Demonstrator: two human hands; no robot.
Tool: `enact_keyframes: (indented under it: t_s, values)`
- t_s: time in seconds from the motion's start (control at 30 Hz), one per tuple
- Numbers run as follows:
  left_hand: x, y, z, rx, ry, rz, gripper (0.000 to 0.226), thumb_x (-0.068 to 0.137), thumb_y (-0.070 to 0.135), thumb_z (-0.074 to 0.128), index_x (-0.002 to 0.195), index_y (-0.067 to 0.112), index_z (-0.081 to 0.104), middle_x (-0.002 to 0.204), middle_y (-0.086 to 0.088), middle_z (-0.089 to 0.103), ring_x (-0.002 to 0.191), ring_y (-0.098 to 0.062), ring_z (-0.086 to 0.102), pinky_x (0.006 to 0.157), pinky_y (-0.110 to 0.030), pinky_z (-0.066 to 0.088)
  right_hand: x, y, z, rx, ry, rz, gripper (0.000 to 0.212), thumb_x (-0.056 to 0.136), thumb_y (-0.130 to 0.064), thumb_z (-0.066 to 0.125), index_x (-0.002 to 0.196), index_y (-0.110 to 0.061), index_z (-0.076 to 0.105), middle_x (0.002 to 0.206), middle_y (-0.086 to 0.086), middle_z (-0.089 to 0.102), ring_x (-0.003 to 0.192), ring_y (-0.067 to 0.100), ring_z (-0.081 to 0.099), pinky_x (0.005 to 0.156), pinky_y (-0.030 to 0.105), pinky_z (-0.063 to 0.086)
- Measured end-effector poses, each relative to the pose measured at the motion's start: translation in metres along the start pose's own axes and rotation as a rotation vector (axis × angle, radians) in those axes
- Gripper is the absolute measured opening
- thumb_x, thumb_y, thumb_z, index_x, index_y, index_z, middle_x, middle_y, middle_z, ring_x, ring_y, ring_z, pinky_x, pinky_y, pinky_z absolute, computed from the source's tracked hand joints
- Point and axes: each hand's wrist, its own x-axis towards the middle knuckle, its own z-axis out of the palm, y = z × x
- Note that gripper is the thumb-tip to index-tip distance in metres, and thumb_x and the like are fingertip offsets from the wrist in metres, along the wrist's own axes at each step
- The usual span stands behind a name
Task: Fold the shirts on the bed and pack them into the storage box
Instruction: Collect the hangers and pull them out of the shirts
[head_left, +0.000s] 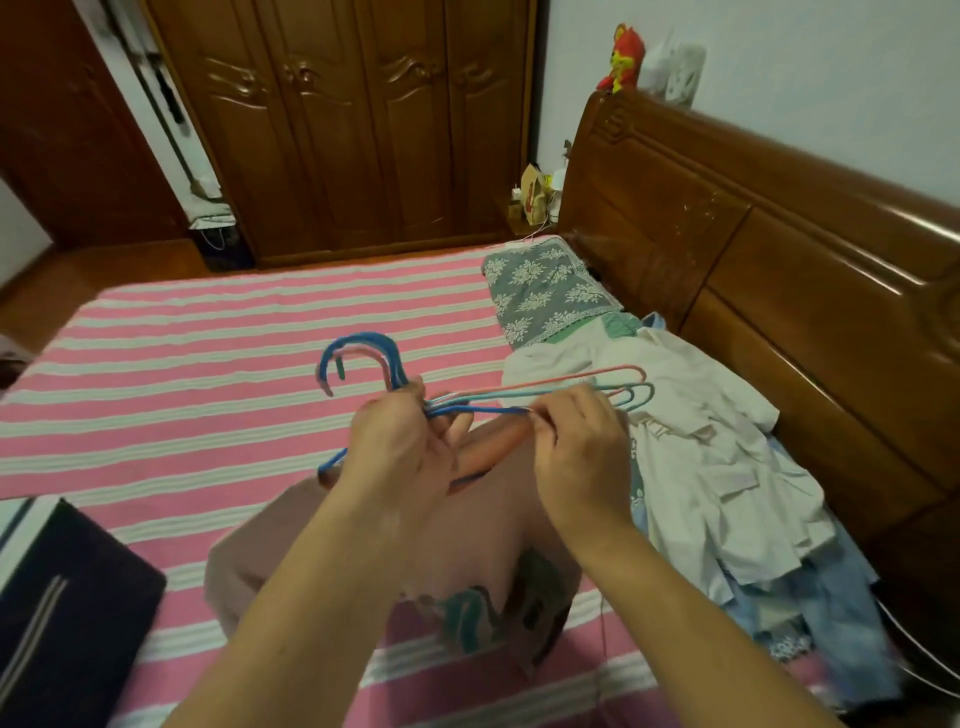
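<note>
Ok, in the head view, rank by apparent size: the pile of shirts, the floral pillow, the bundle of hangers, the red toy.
1. Pile of shirts
2. Bundle of hangers and floral pillow: look similar, hangers nearer, so unranked
3. Red toy, smallest but farthest

Wardrobe: a dark brown wooden wardrobe (343, 124) with carved door panels fills the far wall at 12 o'clock.
Door: a brown wooden door (67, 130) stands at 10 o'clock, with a white strip of wall between it and the wardrobe.
Floor: reddish-brown wooden floor (104, 270) runs along the far side of the bed, at 10 to 11 o'clock.
Headboard: a glossy carved wooden headboard (769, 270) stretches from 1 to 4 o'clock.
Wall: a plain pale wall (810, 83) rises behind the headboard at 2 o'clock.
Nightstand: a small wooden nightstand (519, 218) sits between wardrobe and headboard at 1 o'clock, cluttered with small items.
Ornament: a red and yellow toy figure (623, 57) perches on the headboard's top corner.
Light: dim, even indoor light.
</note>
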Motion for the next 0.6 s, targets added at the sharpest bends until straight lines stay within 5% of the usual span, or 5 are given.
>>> enact_keyframes:
  t_s: [0.23,0.37,0.43,0.5,0.6]
  values:
    - [0.035,0.075,-0.013,0.126,0.043,0.027,0.023,0.109,0.009,0.039,0.131,0.004,0.048,0.107,-0.018,0.056,0.094,-0.035,0.066,0.093,-0.052,0.053,0.016,0.037,-0.009,-0.059,-0.057,0.209,0.004,0.086,-0.006,0.072,0.086,-0.009,0.069,0.083,0.011,0.065,0.079,0.032,0.058,0.065,0.032,0.041]
    - [0.054,0.094,-0.025,0.017,0.042,-0.055,0.020,0.111,0.008,0.032,0.107,-0.004,0.048,0.099,-0.024,0.058,0.121,-0.035,0.062,0.107,-0.051,0.047,-0.025,0.045,-0.004,0.096,-0.222,0.504,0.003,0.084,-0.018,0.076,0.081,-0.018,0.075,0.081,0.003,0.072,0.078,0.026,0.064,0.070,0.036,0.051]
    - [0.058,0.085,-0.029,0.006,0.025,-0.094,0.024,0.111,0.008,0.032,0.098,-0.007,0.046,0.096,-0.028,0.057,0.118,-0.036,0.061,0.105,-0.051,0.048,-0.051,0.035,0.004,0.355,-0.358,0.643,0.011,0.080,-0.016,0.080,0.072,-0.021,0.074,0.070,-0.007,0.072,0.067,0.014,0.065,0.065,0.030,0.049]
    - [0.066,0.069,-0.038,0.068,-0.001,-0.117,0.020,0.108,0.002,0.034,0.093,-0.003,0.046,0.090,-0.028,0.057,0.100,-0.035,0.066,0.085,-0.046,0.059,-0.075,0.033,0.010,0.578,-0.550,0.739,0.019,0.080,-0.005,0.078,0.068,-0.019,0.073,0.063,-0.006,0.070,0.057,0.006,0.061,0.057,0.024,0.047]
    - [0.082,0.049,-0.070,0.396,-0.132,-0.133,0.023,0.101,-0.013,0.037,0.097,0.007,0.048,0.077,-0.021,0.059,0.064,-0.029,0.069,0.059,-0.046,0.063,-0.098,0.059,0.014,0.494,-0.968,0.722,0.011,0.087,-0.008,0.074,0.084,-0.017,0.076,0.073,-0.003,0.073,0.062,0.003,0.059,0.059,0.019,0.048]
